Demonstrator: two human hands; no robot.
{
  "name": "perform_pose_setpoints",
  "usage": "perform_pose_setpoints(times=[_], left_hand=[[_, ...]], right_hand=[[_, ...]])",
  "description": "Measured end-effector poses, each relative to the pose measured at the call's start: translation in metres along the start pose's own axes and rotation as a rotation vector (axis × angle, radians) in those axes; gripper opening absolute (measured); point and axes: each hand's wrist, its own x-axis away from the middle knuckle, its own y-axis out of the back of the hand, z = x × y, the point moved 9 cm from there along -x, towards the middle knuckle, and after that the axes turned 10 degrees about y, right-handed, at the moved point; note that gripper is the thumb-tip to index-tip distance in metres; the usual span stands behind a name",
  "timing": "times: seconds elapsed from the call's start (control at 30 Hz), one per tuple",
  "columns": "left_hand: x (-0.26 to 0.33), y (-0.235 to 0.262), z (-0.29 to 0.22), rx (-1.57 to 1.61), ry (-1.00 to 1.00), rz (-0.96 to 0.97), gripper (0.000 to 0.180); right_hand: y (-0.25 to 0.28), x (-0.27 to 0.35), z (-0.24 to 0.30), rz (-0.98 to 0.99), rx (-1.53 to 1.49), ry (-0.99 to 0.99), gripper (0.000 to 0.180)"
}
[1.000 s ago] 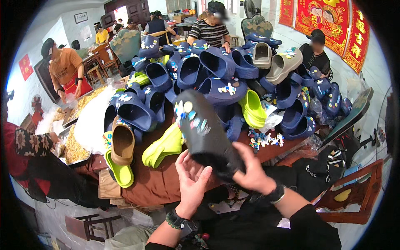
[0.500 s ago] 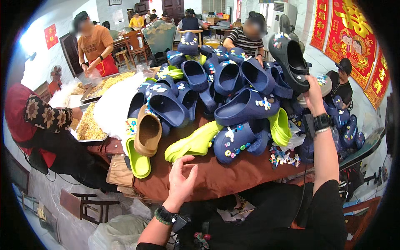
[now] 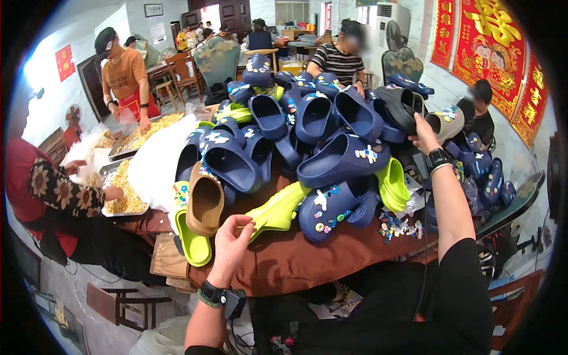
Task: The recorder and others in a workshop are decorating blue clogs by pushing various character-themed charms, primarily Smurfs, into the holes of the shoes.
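A heap of navy clogs with small decorations covers the table. My left hand is closed, its thumb and forefinger pinching the near end of a lime-green clog at the front of the heap. Just left of that hand are a brown clog and another lime-green clog. On the right, a black clog rests on top of the heap. My right hand has its fingers on that clog's near end; part of the grip is hidden.
A brown cloth covers the table. Loose charms lie near its front right, and a beige clog is farther back. At left, people work beside trays of small yellow pieces. A wooden stool stands on the floor.
My right hand has lowered the black clog from the air onto the heap. My left hand has gone from open beside the lime-green clog to pinching its near end.
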Motion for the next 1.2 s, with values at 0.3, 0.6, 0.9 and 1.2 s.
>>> perform_pose_setpoints(times=[0.3, 0.6, 0.9, 1.2], left_hand=[[-0.092, -0.071, -0.011, 0.176, 0.21, 0.202, 0.031], [-0.192, -0.116, -0.008, -0.36, 0.244, -0.18, 0.063], [-0.234, -0.09, 0.033, -1.483, 0.157, -0.457, 0.106], [-0.249, -0.094, -0.006, -1.529, 0.208, -0.413, 0.1]], right_hand=[[0.028, 0.058, 0.031, 0.002, 0.278, 0.306, 0.053], [0.038, 0.229, 0.045, 0.071, 0.309, 0.799, 0.028], [0.053, 0.291, 0.001, 0.16, 0.331, 0.594, 0.02], [0.036, 0.303, -0.022, 0.233, 0.26, 0.609, 0.01]])
